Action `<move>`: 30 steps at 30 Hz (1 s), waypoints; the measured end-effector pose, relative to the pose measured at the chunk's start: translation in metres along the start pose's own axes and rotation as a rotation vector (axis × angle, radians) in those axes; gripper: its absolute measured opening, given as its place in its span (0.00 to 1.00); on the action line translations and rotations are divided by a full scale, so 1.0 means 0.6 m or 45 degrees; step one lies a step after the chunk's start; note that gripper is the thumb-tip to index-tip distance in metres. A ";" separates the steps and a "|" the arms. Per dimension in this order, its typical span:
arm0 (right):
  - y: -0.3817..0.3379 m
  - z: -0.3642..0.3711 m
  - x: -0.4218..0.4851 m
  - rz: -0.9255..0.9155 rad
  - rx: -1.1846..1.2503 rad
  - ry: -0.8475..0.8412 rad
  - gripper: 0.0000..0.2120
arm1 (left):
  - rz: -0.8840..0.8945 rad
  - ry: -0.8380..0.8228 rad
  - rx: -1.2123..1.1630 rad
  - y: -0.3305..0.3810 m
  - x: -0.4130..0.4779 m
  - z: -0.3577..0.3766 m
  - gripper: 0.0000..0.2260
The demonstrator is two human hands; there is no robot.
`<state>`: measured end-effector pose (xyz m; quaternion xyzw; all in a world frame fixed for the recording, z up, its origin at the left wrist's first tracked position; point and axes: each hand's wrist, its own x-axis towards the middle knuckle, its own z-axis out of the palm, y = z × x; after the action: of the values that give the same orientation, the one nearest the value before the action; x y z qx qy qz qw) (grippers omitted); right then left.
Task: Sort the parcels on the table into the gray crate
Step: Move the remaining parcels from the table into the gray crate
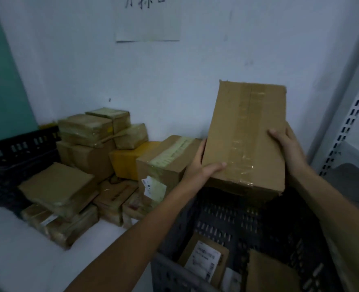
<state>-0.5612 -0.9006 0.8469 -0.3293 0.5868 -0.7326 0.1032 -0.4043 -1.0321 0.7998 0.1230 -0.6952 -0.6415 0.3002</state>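
parcels (85, 165) sit in a loose stack on the table (16, 249) by the wall, many still to sort. crate (227, 218) is front right. held box (246, 140) is tilted over the crate's far rim. left hand (201, 165) grips its left edge, thumb on top; right hand (288, 148) wraps the right edge. risks: low corner snags the rim, or the taped face slips and it drops on the labelled box (206, 260).

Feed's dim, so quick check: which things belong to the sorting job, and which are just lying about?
Job: cardboard box, left hand, right hand, gray crate, parcel pile, labelled parcel in crate.
Lying about: black crate, wall notice, metal shelving.
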 end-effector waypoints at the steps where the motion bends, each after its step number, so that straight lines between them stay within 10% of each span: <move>1: -0.010 0.016 0.005 -0.027 0.012 -0.031 0.20 | 0.033 0.038 -0.011 0.011 -0.006 -0.013 0.34; 19: 0.036 0.522 -0.024 0.113 0.153 -0.467 0.30 | 0.092 0.557 0.261 0.087 -0.166 -0.465 0.34; 30: 0.050 0.603 -0.036 0.168 0.071 -0.226 0.29 | 0.081 0.448 0.215 0.068 -0.124 -0.585 0.32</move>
<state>-0.3333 -1.1844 0.8452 -0.3505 0.5750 -0.7083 0.2117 -0.1353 -1.2717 0.8188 0.2359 -0.6869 -0.5396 0.4257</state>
